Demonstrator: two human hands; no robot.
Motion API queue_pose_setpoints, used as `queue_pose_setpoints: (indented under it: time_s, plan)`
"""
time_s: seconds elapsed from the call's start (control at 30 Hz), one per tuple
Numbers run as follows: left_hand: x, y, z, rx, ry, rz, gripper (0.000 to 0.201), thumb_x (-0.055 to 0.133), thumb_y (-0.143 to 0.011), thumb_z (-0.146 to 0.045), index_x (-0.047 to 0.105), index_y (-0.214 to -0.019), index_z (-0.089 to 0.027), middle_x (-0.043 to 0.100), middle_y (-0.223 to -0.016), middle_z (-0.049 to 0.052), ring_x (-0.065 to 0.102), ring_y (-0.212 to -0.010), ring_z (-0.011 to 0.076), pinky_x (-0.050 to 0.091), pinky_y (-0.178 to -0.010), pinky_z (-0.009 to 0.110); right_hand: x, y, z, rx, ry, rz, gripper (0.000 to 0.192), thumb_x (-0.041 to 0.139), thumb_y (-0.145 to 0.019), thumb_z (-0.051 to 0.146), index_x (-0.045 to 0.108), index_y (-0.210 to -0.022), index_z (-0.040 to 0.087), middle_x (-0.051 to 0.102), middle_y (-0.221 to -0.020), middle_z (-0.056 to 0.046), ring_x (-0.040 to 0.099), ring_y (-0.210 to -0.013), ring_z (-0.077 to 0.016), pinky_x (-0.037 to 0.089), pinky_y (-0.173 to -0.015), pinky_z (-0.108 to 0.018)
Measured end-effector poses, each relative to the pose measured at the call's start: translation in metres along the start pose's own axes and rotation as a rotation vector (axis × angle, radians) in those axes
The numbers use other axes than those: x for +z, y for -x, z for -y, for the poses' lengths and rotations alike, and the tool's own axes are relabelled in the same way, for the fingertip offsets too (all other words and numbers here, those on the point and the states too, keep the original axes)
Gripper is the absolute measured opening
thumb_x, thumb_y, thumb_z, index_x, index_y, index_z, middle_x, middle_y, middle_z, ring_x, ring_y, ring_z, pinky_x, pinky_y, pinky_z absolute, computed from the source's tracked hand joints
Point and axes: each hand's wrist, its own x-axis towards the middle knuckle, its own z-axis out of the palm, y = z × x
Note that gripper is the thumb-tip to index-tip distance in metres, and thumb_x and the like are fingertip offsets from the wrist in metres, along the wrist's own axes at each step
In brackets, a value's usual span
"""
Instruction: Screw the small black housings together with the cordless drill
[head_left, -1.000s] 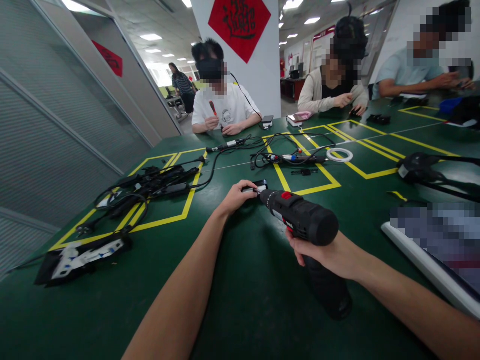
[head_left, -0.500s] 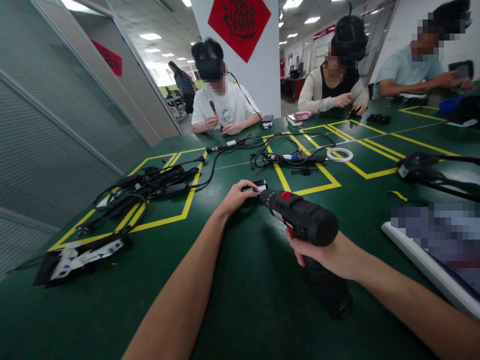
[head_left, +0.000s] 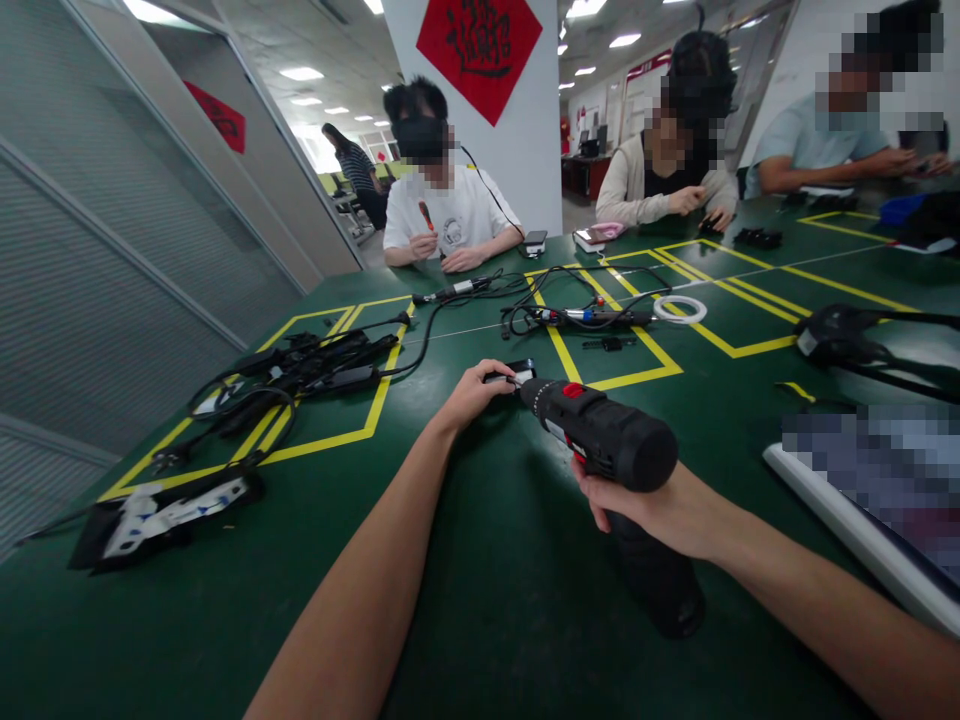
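My right hand (head_left: 645,505) is wrapped round the grip of a black cordless drill (head_left: 600,430) with a red switch on top. The drill's chuck points forward and left, its tip close to the fingers of my left hand (head_left: 480,390). Those fingers are closed on a small black and silver box-like piece (head_left: 523,368) lying on the green table (head_left: 495,580). Exactly where the bit meets the piece is hidden by the chuck and fingertips.
Tangled black cables and adapters (head_left: 330,375) lie to the left, near a black and white pouch (head_left: 165,515). Ahead are a soldering-iron-like tool (head_left: 592,317) and a white ring (head_left: 679,309). A tablet-like device (head_left: 862,530) sits right. Several people sit across, one holding a screwdriver (head_left: 425,215).
My hands, the drill and the small piece keep their places. Far behind, a standing person in a striped top has shifted slightly and leans more.
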Motion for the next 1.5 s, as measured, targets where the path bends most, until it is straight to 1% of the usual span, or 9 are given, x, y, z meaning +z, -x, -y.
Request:
queue_pose_setpoints:
  time_s: [0.37,0.57,0.93,1.13,1.5]
  plan:
    - [0.0014,0.0002,-0.0013,-0.012,-0.014,-0.017,0.025,0.064,-0.066,-0.03,0.066,-0.088,-0.02,0.061,-0.104,0.003,0.055,-0.102,0.0211,0.041,-0.095,0.035,-0.0001,-0.0006,-0.0038,-0.029,-0.018,0.014,0.01,0.059,-0.079,0.018,0.055,-0.088,0.017,0.056,-0.065,0.004,0.057,-0.059,-0.0129,0.047,-0.067,-0.031]
    - [0.0005,-0.0015,0.0015,-0.005,-0.011,-0.004,0.025,0.065,-0.066,-0.031,0.066,-0.089,-0.02,0.061,-0.105,0.003,0.055,-0.103,0.0212,0.041,-0.095,0.034,-0.0014,0.0001,-0.0047,-0.024,0.003,0.009,0.01,0.059,-0.08,0.019,0.055,-0.089,0.017,0.057,-0.064,0.004,0.058,-0.06,-0.0131,0.048,-0.066,-0.031]
    - [0.0008,0.0004,-0.0013,-0.006,-0.023,-0.013,0.025,0.064,-0.066,-0.031,0.066,-0.088,-0.019,0.061,-0.105,0.004,0.055,-0.101,0.0208,0.041,-0.095,0.034,-0.0004,-0.0001,-0.0032,-0.011,0.006,0.007,0.012,0.059,-0.08,0.02,0.056,-0.091,0.018,0.056,-0.065,0.004,0.058,-0.06,-0.0135,0.047,-0.066,-0.03]
    - [0.0005,-0.0005,0.0015,0.02,-0.002,-0.005,0.025,0.065,-0.066,-0.03,0.066,-0.088,-0.02,0.061,-0.104,0.003,0.055,-0.103,0.021,0.041,-0.095,0.034,0.0006,0.0012,-0.0004,0.004,0.018,0.003,0.01,0.058,-0.078,0.018,0.055,-0.088,0.018,0.056,-0.063,0.004,0.057,-0.06,-0.0139,0.047,-0.064,-0.03]
    - [0.001,-0.0001,-0.0006,-0.008,-0.021,-0.014,0.024,0.063,-0.066,-0.03,0.066,-0.088,-0.02,0.061,-0.105,0.003,0.055,-0.102,0.0208,0.041,-0.095,0.034,-0.0009,-0.0011,-0.0011,-0.012,0.02,0.011,0.012,0.058,-0.079,0.018,0.056,-0.091,0.018,0.056,-0.063,0.004,0.058,-0.061,-0.0141,0.047,-0.065,-0.03]
